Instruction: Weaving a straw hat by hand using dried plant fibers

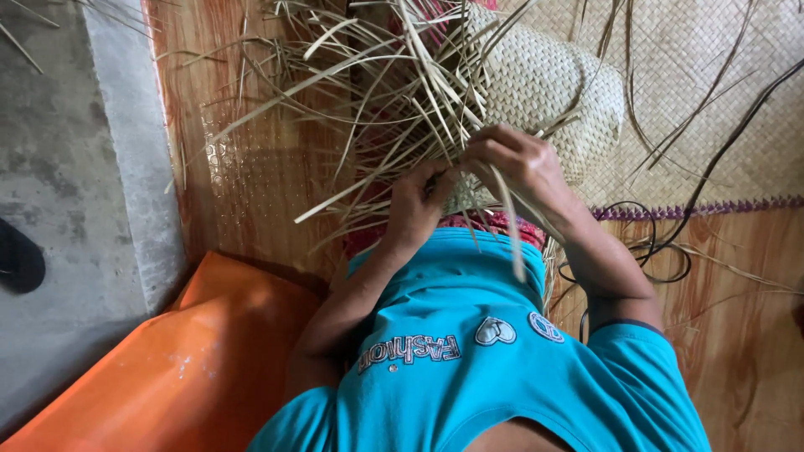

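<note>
Head view: your left hand (pixel 414 201) and right hand (pixel 515 163) meet close in front of your chest, at the unfinished edge of the woven piece (pixel 544 84). That piece is a pale, rounded panel of plaited leaf lying over your lap and reaching away from you, up and to the right. The loose strips (pixel 360 100) fan out from its working edge towards the left and over both wrists.

Your left fingers are curled in tight and pinch a few strips near the edge. Your right fingers are bent over the top of the bundle and closed on several strips; one long strip hangs down past your right forearm. How many strips each hand has is hidden by the fingers.

To do this plaiting well, it seems best to keep the pinch right at the last crossing, so the finished weave stays snug. Draw one strip at a time rather than the bunch. The free ends look likely to tangle, so lay them to one side.

Around you, a flat woven mat (pixel 712 100) lies to the right under the piece, and a black cable (pixel 670 251) loops near your right elbow. An orange sheet (pixel 193 360) sits at your left.
</note>
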